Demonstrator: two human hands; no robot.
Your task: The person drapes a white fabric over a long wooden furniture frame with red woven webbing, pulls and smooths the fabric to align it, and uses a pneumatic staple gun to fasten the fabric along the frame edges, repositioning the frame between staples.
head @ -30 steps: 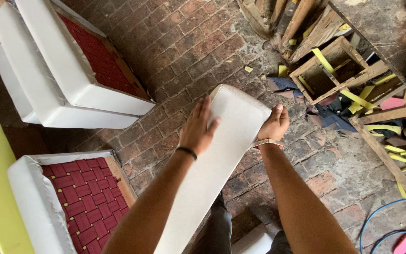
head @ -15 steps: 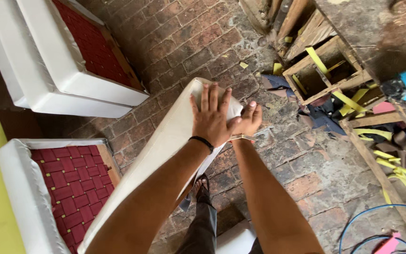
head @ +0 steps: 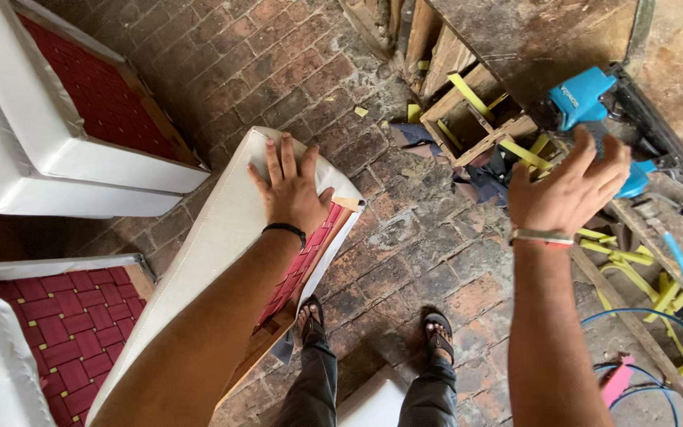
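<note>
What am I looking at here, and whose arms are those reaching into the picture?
There is no machine: the picture comes from a camera worn on a person's head, looking down, so the arms are the wearer's own. The left hand presses flat on the top of a white upholstered panel that stands tilted on the brick floor; red webbing shows on its underside. The right hand is open with fingers spread and holds nothing; it is nearest the blue power tool on the stained bench. More white frames with red webbing lie to the left, and yellow straps are scattered on the right. The wearer's sandalled feet show below.
</note>
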